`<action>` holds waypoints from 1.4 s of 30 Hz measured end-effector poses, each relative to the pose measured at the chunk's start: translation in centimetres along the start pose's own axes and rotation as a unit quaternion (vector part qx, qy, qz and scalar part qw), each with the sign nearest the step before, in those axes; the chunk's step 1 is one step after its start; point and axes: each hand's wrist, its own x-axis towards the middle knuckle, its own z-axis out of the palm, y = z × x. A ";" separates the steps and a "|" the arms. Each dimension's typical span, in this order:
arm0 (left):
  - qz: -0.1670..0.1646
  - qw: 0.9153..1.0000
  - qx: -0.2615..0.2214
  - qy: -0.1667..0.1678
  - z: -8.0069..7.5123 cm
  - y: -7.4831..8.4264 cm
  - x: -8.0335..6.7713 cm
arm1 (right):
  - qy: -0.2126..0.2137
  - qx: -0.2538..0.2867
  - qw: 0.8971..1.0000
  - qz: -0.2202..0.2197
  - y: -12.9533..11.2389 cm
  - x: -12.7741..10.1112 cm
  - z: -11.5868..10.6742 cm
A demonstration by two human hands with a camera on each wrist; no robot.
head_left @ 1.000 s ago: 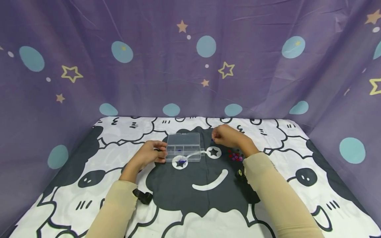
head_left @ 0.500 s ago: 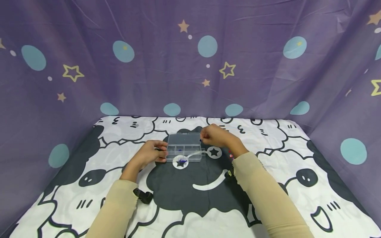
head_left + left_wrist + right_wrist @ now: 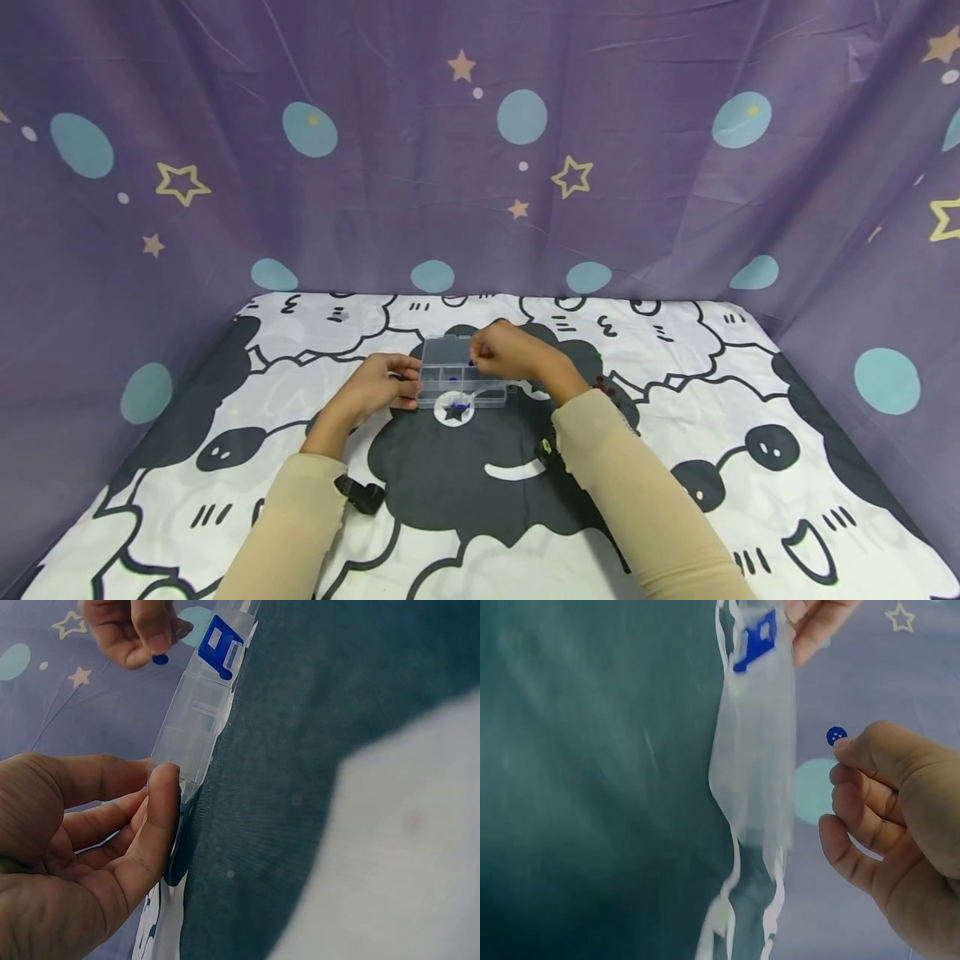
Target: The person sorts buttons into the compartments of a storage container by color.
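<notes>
A clear plastic compartment box [image 3: 487, 401] sits on the cloth with its lid [image 3: 444, 350] raised at the back. My left hand [image 3: 375, 387] grips the left end of this box between thumb and fingers. Above the box, my right hand [image 3: 506, 350] pinches a small blue button [image 3: 836, 736] between thumb and forefinger; holes show in the button's face. Inside one compartment lies a small blue piece [image 3: 453, 380]. A blue printed mark [image 3: 221, 646] stands on the front wall. The right hand covers part of the lid and the box's right side.
Several small red buttons [image 3: 602, 385] lie on the cloth, partly hidden behind the right forearm. The black-and-white cartoon cloth [image 3: 465, 492] covers the table. A purple curtain [image 3: 390, 217] with stars and dots hangs along the back and sides.
My right hand has moved left from beside the box to over it, carrying the blue button. The left hand stays on the box's left end.
</notes>
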 end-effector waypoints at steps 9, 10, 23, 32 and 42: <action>-0.002 1.000 0.003 0.006 0.1 -0.1 0.2 | 0.000 0.002 1.000 0.001 -0.6 1.3 1.7; -0.002 1.000 0.003 0.006 0.1 -0.1 0.2 | 0.000 -0.003 1.000 0.004 -0.6 1.4 1.9; -0.002 1.000 0.004 0.006 0.1 0.0 0.3 | 0.021 -0.018 1.000 0.000 -0.8 1.2 1.7; -0.011 1.000 0.007 0.005 0.0 -0.2 0.3 | 0.025 -0.018 0.999 0.010 0.0 -0.5 0.5; -0.010 1.000 0.005 0.005 0.0 -0.1 0.2 | 0.047 -0.045 0.998 -0.012 1.0 -2.8 -1.1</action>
